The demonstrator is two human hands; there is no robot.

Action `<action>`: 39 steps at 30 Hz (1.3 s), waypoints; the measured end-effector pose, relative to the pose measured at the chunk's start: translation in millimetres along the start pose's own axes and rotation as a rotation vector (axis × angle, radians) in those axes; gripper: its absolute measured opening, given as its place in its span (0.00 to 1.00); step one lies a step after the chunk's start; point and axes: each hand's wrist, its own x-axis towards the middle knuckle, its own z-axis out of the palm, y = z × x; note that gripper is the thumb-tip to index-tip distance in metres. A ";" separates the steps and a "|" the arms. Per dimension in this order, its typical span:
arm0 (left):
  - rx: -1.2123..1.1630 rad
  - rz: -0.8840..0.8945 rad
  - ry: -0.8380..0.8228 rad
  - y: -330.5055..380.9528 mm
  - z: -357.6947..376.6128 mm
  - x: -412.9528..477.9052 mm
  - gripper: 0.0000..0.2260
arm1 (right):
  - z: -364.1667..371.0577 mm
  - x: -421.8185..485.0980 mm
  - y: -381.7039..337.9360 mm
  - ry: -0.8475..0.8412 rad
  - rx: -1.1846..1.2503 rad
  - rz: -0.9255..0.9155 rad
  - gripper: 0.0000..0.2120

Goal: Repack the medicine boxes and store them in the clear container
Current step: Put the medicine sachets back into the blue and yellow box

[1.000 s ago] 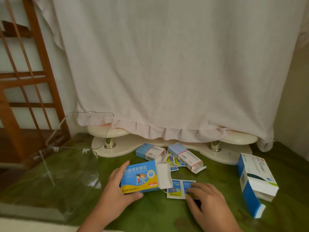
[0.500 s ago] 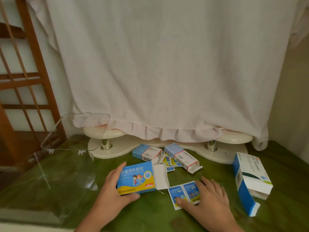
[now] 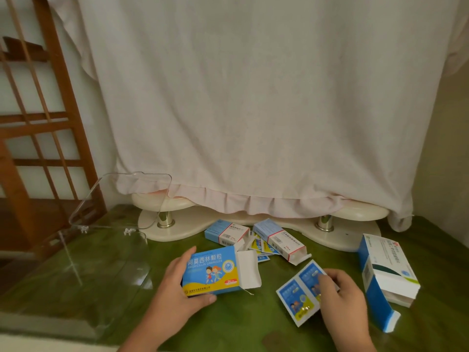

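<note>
Both hands grip: the left hand (image 3: pixel 177 290) clasps the open amoxicillin box (image 3: pixel 212 271), the right hand (image 3: pixel 340 295) pinches a sachet strip (image 3: pixel 299 293).

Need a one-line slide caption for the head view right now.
Left hand steadies open amoxicillin box while right hand lifts sachet strip.

Most of the cream stand (image 3: pixel 177 226) under the cloth (image 3: pixel 253 97); small boxes' (image 3: pixel 225 231) print unreadable.
</note>
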 end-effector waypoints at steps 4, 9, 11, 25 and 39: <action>-0.004 -0.007 0.002 -0.1 -0.3 -0.3 0.48 | 9.6 -2.0 -11.0 -0.011 0.220 0.095 0.03; -0.007 -0.010 -0.004 0.7 -0.8 -0.1 0.48 | 27.1 -11.6 -20.6 -0.096 0.298 0.028 0.03; -0.009 -0.015 -0.007 1.2 -0.5 -0.5 0.48 | 35.2 -14.5 -20.8 -0.124 0.289 -0.011 0.03; 0.007 -0.010 -0.015 2.1 -0.9 0.4 0.47 | 76.3 -20.2 -14.4 -0.243 0.145 -0.091 0.09; 0.021 -0.011 -0.018 0.7 -1.0 0.3 0.48 | 87.3 -27.5 -5.7 -0.273 -0.105 -0.202 0.11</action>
